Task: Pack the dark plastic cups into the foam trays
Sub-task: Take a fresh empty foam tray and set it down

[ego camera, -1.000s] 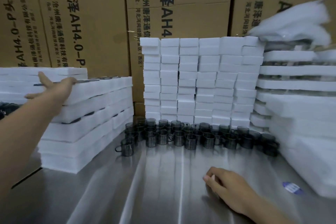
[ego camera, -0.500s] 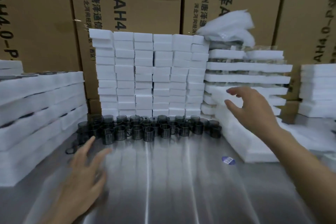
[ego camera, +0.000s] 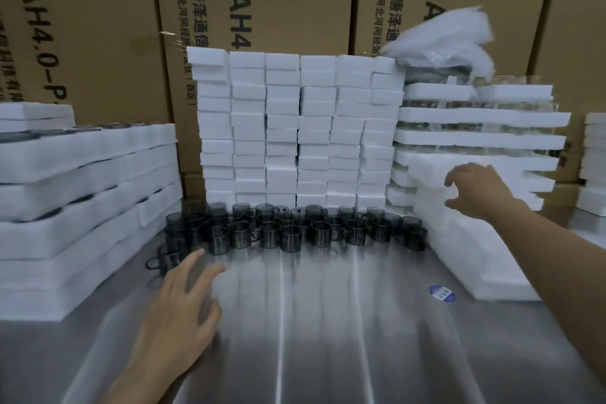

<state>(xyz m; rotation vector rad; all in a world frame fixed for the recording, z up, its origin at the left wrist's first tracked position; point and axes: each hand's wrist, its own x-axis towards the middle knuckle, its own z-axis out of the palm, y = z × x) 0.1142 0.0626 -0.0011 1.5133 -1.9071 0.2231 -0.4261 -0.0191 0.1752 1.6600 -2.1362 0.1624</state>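
While the left hand (ego camera: 177, 308) sits lowest in view above the brushed stainless-steel counter (ego camera: 311, 348), its fingers (ego camera: 193, 264) are straight and spread, holding nothing. The fingertips lie just beside the nearest of the dark, translucent plastic cups with side handles (ego camera: 295, 229); motion blur hides whether they touch it. To the right, a small round blue sticker (ego camera: 442, 293) lies flat on the counter, well apart from both hands.

Past the left hand, the cups stand upright in a loose cluster several rows deep across the middle of the counter, none of them in a tray. A stack of thick white foam trays (ego camera: 82, 207) flanks them on the left, with dark cup rims showing in the pockets of the top tray. On the right, a tilted pile of white foam slabs (ego camera: 475, 259) slopes down toward the cups.

Above that pile the right hand (ego camera: 475, 190) is raised, its fingers (ego camera: 459, 172) loosely curved and the thumb held apart below them, at the edge of a foam slab. Whether it touches the foam cannot be told, and it grips nothing.

Behind the cups rises a wall of small white foam blocks (ego camera: 295, 128) in neat columns. Right of it, long white foam trays holding clear glassware (ego camera: 478, 138) are layered, topped by a crumpled white plastic bag (ego camera: 442, 39). Brown printed cardboard boxes (ego camera: 262, 10) fill the background.
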